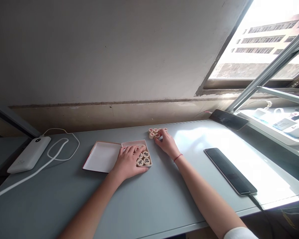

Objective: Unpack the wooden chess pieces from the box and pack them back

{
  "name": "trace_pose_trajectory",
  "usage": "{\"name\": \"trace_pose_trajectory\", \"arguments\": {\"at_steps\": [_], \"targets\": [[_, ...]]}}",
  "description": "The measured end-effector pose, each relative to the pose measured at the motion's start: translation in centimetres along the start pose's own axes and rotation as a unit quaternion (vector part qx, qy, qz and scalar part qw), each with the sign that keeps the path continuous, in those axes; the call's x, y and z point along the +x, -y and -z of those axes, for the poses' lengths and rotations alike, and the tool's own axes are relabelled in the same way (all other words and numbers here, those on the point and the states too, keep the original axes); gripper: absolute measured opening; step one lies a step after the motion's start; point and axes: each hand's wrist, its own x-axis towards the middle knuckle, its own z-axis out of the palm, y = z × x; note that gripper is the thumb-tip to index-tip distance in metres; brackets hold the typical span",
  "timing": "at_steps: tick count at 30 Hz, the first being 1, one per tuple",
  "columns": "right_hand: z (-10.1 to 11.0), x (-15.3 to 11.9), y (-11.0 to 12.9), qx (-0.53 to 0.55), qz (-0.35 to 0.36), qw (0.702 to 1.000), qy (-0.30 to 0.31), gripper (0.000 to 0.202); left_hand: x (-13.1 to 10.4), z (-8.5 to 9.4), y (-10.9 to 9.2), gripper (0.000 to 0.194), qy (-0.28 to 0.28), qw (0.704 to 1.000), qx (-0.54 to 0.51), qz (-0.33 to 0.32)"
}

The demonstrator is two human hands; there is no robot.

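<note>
An open box holds several round wooden pieces with dark characters. My left hand lies over the box's left part with its fingers spread, its fingertips on the pieces. Joined to the box on the left is its lid, white inside. Beyond the box, several round pieces with red characters stand grouped near the wall. My right hand reaches to that group, thumb and fingers closed at a piece on its near side; the fingers hide part of the group.
A white power bank with a looping white cable lies at the left. On the right is a phone with a cable; another phone leans near the metal frame. A wall bounds the grey table.
</note>
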Motion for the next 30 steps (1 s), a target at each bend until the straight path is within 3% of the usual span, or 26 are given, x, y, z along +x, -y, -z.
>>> {"name": "trace_pose_trajectory", "arguments": {"at_steps": [15,21,26,30], "targets": [[-0.3,-0.1,-0.1,0.002,0.005,1.0,-0.012,0.013,0.0,0.0,0.1,0.073,0.003,1.0,0.008,-0.001],[0.0,-0.4,1.6,0.013,0.033,0.997,-0.067,0.017,0.0,0.4,-0.1,0.065,0.001,1.0,-0.019,0.007],[0.1,-1.2,4.6,0.094,0.079,0.987,0.106,0.023,0.4,0.1,0.0,0.053,-0.012,0.998,-0.053,0.044],[0.1,-1.6,5.5,0.069,0.093,0.982,0.151,0.027,0.9,-0.1,0.6,0.036,-0.049,0.994,-0.091,0.034]]}}
